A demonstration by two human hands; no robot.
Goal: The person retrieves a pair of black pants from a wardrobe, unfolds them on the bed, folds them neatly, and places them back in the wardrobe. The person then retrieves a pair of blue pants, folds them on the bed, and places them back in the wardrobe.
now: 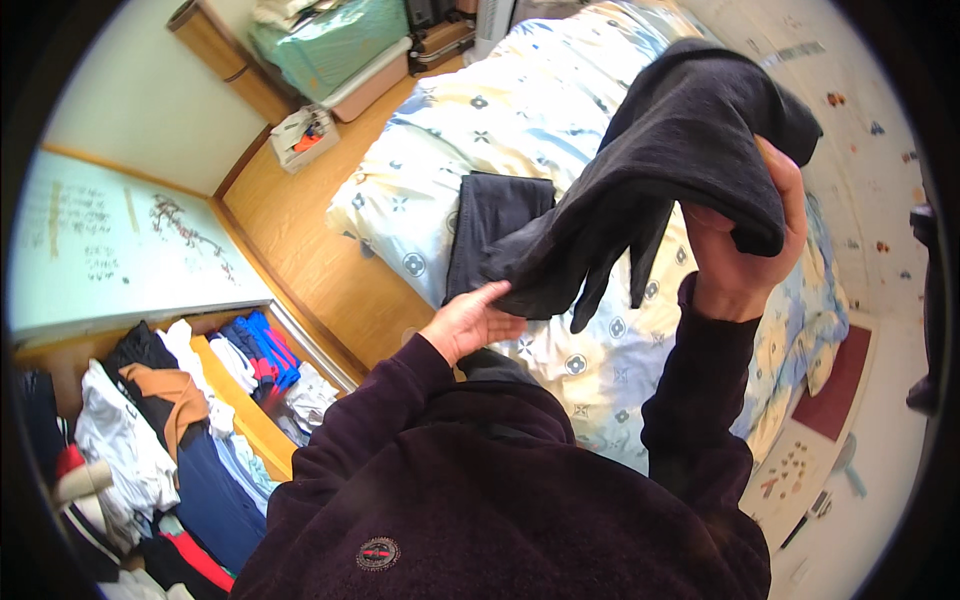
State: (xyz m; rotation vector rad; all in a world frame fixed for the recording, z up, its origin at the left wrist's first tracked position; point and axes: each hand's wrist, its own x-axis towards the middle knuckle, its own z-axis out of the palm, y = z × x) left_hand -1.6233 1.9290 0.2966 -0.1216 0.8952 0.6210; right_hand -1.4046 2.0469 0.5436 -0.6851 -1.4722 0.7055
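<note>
A black garment [645, 157] is held up over the bed, its far part raised on the right and its near end hanging low on the left. My right hand [750, 225] grips it with the cloth draped across thumb and fingers. At its lower left end is my left hand [476, 322], thumb against the cloth; whether those fingers close on it is partly hidden. Thin strips of black cloth dangle from its middle. Another piece of dark cloth [506, 199], folded flat, lies on the patterned bedding [427, 172], partly behind the held garment.
An open wardrobe at the lower left holds piled clothes [127, 427] and a wooden divider [247, 405]. Beyond the bed's left side, a white box [304, 139] stands on the wooden floor [300, 217], near a wrapped green bundle [330, 52]. A maroon panel [832, 382] lies right of the bed.
</note>
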